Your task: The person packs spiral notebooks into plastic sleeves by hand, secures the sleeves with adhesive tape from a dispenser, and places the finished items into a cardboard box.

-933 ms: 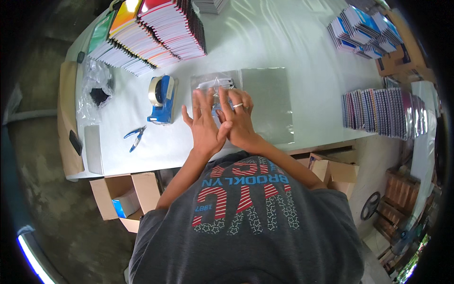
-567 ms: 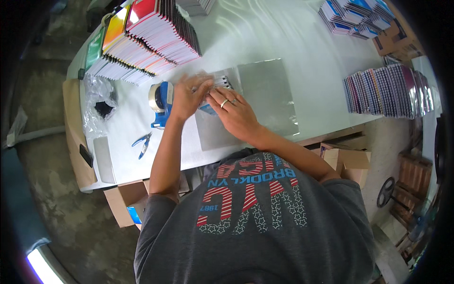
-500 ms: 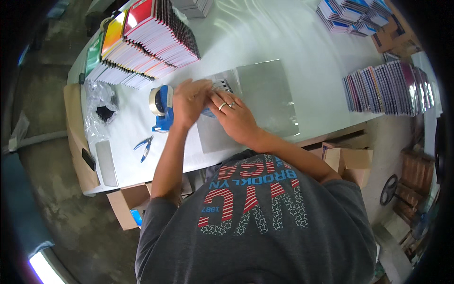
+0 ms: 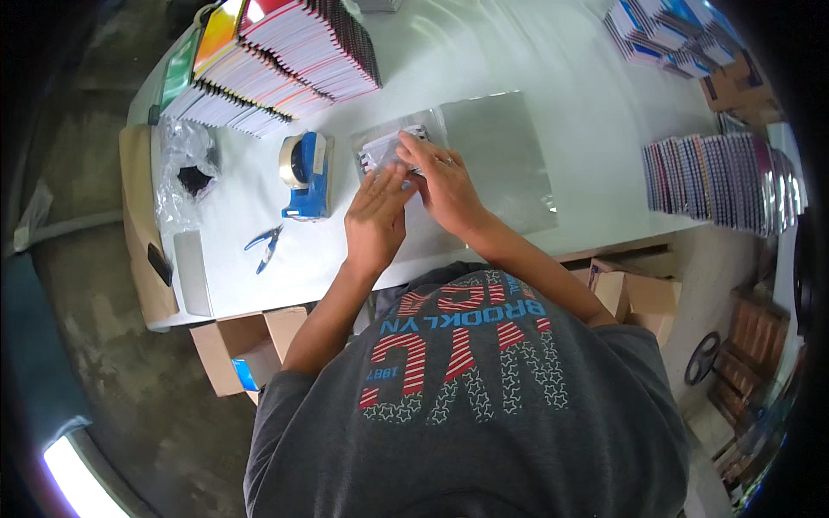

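A small spiral-bound notebook pack in clear plastic lies on the table in front of me. My left hand has its fingers stretched out at the pack's near edge. From the right, my right hand reaches across the pack with long, extended fingers laid on the plastic. The fingertips of both hands nearly meet and hide part of the pack. Clear plastic bags lie flat under and beside it. To the left stands a blue tape dispenser with a roll of tape.
Blue-handled pliers lie near the left edge by crumpled plastic. Tall rows of spiral notebooks stand at the far left, with more notebooks at right. Open cardboard boxes sit below the front edge.
My left hand has come down and to the right, nearer me, uncovering more of the pack and the tape dispenser. My right hand's fingers have straightened and point farther forward.
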Demonstrator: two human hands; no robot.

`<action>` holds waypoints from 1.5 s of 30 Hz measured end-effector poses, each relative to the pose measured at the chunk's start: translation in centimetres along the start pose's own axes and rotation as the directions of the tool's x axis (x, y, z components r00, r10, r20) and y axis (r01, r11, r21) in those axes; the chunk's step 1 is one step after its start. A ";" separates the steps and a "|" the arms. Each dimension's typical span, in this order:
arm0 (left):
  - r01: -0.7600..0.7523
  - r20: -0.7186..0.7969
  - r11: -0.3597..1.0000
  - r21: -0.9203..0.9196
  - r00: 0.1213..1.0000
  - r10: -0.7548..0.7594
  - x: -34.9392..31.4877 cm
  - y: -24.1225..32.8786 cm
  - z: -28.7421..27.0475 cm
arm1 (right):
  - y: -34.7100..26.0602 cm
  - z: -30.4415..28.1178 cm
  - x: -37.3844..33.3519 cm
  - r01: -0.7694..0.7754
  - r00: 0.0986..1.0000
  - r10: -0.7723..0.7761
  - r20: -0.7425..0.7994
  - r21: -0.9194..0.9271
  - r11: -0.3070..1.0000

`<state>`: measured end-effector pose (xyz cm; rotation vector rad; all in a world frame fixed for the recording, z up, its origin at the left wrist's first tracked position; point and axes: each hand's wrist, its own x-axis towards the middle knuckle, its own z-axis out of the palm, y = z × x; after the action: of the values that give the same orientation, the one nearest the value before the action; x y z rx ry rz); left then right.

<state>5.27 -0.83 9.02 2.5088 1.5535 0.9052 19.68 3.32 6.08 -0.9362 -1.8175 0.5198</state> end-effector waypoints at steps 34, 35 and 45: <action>0.808 0.409 0.041 -0.587 0.340 -0.847 0.8 3.8 1.0 | 1.4 -0.4 -0.2 0.156 0.988 -0.156 0.015 -0.077 0.985; 0.809 0.417 0.044 -0.586 0.347 -0.840 0.7 3.3 1.4 | 1.5 -0.4 0.0 0.152 0.988 -0.151 0.010 -0.088 0.985; 0.898 0.157 0.438 0.035 0.428 -0.890 -5.3 -4.4 6.8 | -2.8 -3.9 4.5 0.160 0.848 0.007 0.530 -0.268 0.950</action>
<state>3.45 -1.43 -0.43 1.2089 2.3145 0.5054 21.24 4.95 12.29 -0.9794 -2.4818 0.4834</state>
